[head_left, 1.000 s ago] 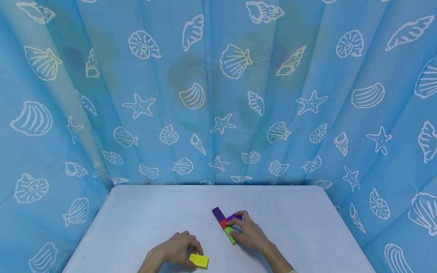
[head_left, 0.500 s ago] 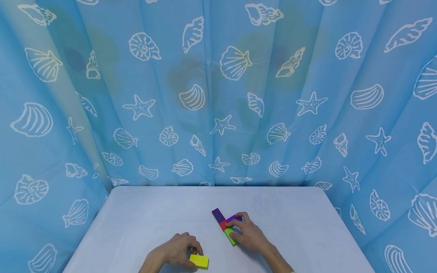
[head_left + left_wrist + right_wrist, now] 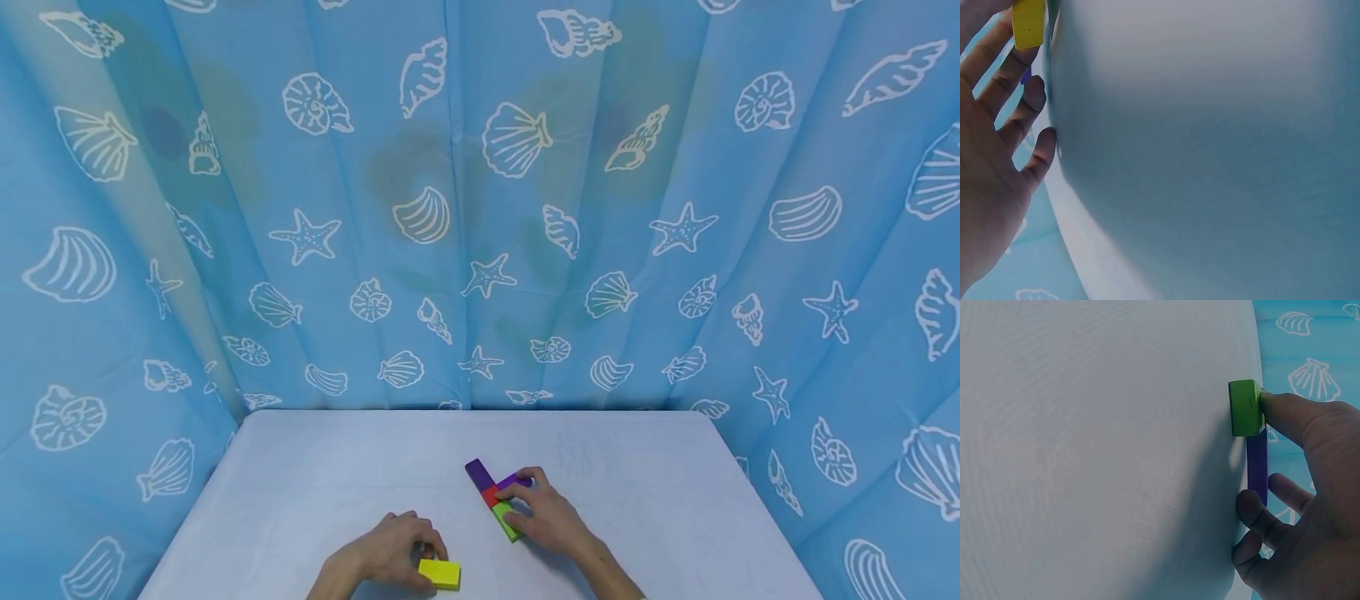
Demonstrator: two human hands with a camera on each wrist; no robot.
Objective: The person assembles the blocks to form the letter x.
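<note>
On the white table, my left hand (image 3: 392, 546) holds a yellow block (image 3: 439, 574) between thumb and fingers. In the left wrist view the yellow block (image 3: 1028, 25) shows at the top, against the fingertips. My right hand (image 3: 551, 517) is curled over a group of blocks lying end to end and side by side. Its thumb rests on a green block (image 3: 503, 514), a finger reaches a red block (image 3: 490, 495), and another touches a purple block (image 3: 513, 481) jutting out to the side. A dark purple block (image 3: 479, 473) forms the far end of the row.
The white table (image 3: 337, 450) reaches back to a blue curtain (image 3: 465, 208) printed with white shells and starfish. More curtain hangs along the left and right sides. The yellow block lies nearer the table's front than the group of blocks.
The left hand and yellow block have shifted very slightly to the right. The right hand and its blocks keep their arrangement; the whole head view has dropped slightly.
</note>
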